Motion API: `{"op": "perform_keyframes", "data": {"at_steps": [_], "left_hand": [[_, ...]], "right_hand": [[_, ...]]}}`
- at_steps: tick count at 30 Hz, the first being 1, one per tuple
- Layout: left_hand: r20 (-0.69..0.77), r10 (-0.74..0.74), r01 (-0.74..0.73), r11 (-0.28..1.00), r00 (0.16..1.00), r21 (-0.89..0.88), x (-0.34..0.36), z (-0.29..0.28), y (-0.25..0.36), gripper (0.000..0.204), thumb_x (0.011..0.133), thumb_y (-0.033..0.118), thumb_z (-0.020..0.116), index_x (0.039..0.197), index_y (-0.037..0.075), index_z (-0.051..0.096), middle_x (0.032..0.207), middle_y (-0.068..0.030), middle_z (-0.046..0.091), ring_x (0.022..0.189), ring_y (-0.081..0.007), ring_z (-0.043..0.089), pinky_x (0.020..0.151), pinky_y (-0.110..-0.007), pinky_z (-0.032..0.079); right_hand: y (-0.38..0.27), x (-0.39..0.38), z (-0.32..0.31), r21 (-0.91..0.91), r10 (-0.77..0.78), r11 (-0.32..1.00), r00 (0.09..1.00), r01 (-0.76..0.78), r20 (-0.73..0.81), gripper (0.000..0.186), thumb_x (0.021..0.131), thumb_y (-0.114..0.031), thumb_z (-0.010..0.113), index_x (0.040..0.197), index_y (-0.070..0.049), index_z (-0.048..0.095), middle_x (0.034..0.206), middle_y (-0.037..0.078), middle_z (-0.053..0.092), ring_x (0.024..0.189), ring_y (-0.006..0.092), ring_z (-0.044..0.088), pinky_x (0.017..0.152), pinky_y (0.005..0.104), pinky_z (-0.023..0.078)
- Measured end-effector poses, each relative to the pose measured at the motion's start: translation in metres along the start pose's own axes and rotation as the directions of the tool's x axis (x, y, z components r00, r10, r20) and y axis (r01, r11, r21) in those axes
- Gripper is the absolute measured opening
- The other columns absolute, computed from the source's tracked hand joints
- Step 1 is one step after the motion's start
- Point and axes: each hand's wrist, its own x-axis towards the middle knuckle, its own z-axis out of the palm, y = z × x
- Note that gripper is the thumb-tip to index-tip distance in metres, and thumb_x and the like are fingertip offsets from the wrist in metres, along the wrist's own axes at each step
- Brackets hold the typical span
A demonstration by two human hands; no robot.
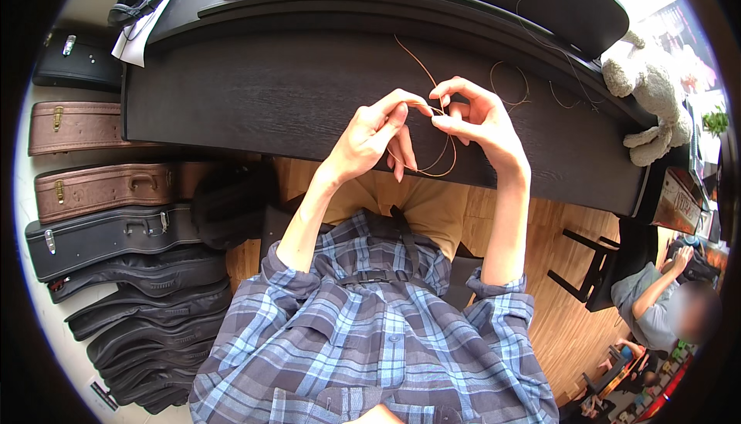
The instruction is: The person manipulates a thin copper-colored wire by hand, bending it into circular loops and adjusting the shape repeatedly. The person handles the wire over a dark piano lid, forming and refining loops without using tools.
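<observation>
My left hand [370, 135] and my right hand [475, 123] are raised close together over the black wooden desk [231, 84]. Both pinch a thin copper-coloured string [424, 64] between thumb and index finger. One loose end of it reaches up and left, and a loop hangs below my fingers. The other fingers of my left hand curl downward; those of my right hand are bent beside the pinch. More thin loose strands [526, 83] lie on the desk to the right of my hands.
Instrument cases [100, 189] are stacked at the left. Headphones [139, 3] lie at the back left, a grey plush toy [656, 92] at the right end. A black bench or chair [583, 270] stands right, near a seated person [644, 308]; others are partly visible lower right.
</observation>
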Motion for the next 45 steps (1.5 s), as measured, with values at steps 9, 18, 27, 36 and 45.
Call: {"op": "perform_keyframes", "data": {"at_steps": [9, 18, 27, 36, 45], "left_hand": [[0.021, -0.007, 0.007, 1.000, 1.000, -0.006, -0.001, 0.001, 0.000, 0.041, 0.114, 0.037, 0.033, 0.122, 0.004, 0.056, 0.065, -0.0133, 0.070, 0.049, -0.0198, 0.069, 0.047, -0.024, 0.051], [-0.025, 0.052, -0.055, 0.984, 0.998, -0.169, -0.001, -0.001, -0.004, 0.034, 0.113, 0.028, 0.041, 0.115, -0.001, 0.058, 0.061, -0.0124, 0.066, 0.045, -0.0184, 0.064, 0.045, -0.026, 0.052], [-0.079, 0.010, -0.026, 0.980, 0.997, -0.195, -0.004, -0.001, -0.001, 0.020, 0.105, 0.010, 0.057, 0.121, -0.001, 0.052, 0.062, -0.0118, 0.066, 0.047, -0.0182, 0.064, 0.045, -0.028, 0.053], [-0.073, 0.190, -0.200, 0.961, 0.979, -0.192, -0.001, -0.007, -0.007, 0.055, 0.082, -0.006, 0.081, 0.126, 0.001, 0.048, 0.085, -0.0137, 0.074, 0.081, -0.0203, 0.075, 0.078, -0.031, 0.062], [-0.087, 0.227, -0.241, 0.944, 0.970, -0.225, 0.001, -0.006, -0.020, 0.015, 0.099, 0.009, 0.069, 0.110, 0.002, 0.062, 0.091, -0.0105, 0.074, 0.089, -0.0169, 0.073, 0.081, -0.029, 0.056]], "right_hand": [[0.006, -0.001, -0.005, 0.101, 0.044, 0.994, 0.997, -0.039, -0.055, 0.022, 0.092, -0.015, 0.077, 0.109, -0.007, 0.068, 0.085, -0.006, 0.059, 0.061, -0.0014, 0.043, 0.055, 0.0184, 0.033], [0.022, -0.008, -0.016, 0.354, -0.065, 0.930, 0.992, 0.100, -0.111, 0.016, 0.099, -0.012, 0.069, 0.112, -0.004, 0.062, 0.086, 0.005, 0.067, 0.052, -0.0014, 0.040, 0.050, 0.0149, 0.031], [0.033, -0.013, -0.014, 0.302, -0.126, 0.933, 0.963, 0.196, -0.236, 0.015, 0.100, -0.008, 0.067, 0.113, -0.004, 0.060, 0.089, 0.008, 0.067, 0.051, 0.0017, 0.047, 0.050, 0.0154, 0.037], [0.036, -0.012, -0.014, 0.306, -0.149, 0.919, 0.938, 0.248, -0.313, 0.014, 0.101, -0.009, 0.066, 0.113, -0.008, 0.059, 0.091, 0.006, 0.067, 0.063, 0.0059, 0.059, 0.056, 0.0187, 0.045], [0.034, -0.013, -0.011, 0.296, -0.166, 0.916, 0.927, 0.272, -0.336, 0.013, 0.103, -0.009, 0.063, 0.114, -0.008, 0.058, 0.089, 0.005, 0.066, 0.063, 0.0058, 0.056, 0.058, 0.0180, 0.042]]}}
